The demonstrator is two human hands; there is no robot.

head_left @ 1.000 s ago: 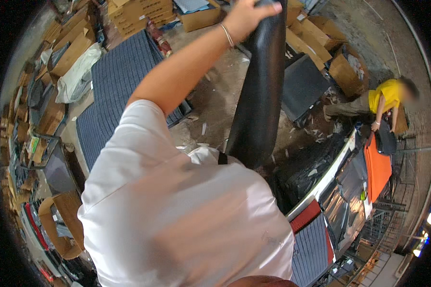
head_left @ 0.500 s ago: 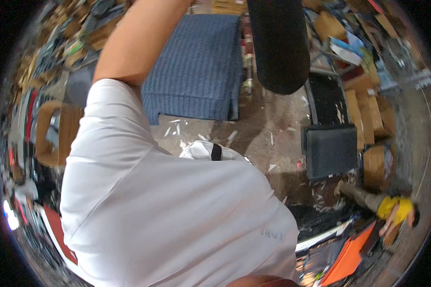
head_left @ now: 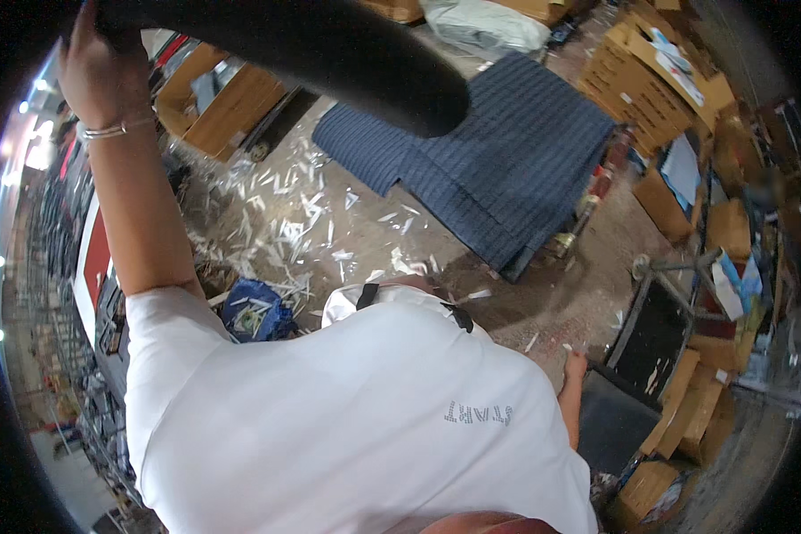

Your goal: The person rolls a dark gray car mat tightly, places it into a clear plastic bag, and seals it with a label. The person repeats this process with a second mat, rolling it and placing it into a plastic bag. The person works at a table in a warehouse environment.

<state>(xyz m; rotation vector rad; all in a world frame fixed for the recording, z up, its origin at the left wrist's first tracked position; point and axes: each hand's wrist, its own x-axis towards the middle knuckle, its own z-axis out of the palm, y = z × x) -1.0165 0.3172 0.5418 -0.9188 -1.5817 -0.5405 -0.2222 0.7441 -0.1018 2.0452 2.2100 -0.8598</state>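
My left hand [head_left: 107, 84] is raised at the upper left, a bracelet on its wrist. Its fingers grip the far-left end of a long black roll [head_left: 329, 62], which looks like a rolled mat. The roll slants across the top, its rounded end hanging over a stack of blue ribbed mats [head_left: 516, 151] on the floor. Low at my right side hangs my right hand [head_left: 576, 363], small in view, near a dark grey folded mat [head_left: 610, 418]. How its fingers are set is too small to make out.
White scraps [head_left: 303, 222] litter the floor before me, with a blue bag [head_left: 256, 310] of scraps at the left. An open cardboard box [head_left: 222, 102] sits beyond it. A metal-framed black trolley [head_left: 654, 334] and more cartons [head_left: 636, 84] line the right.
My view has turned, shifting the blue mats rightward. The black roll has swung from upright to slanting across the top left. Both my hands have come into view.
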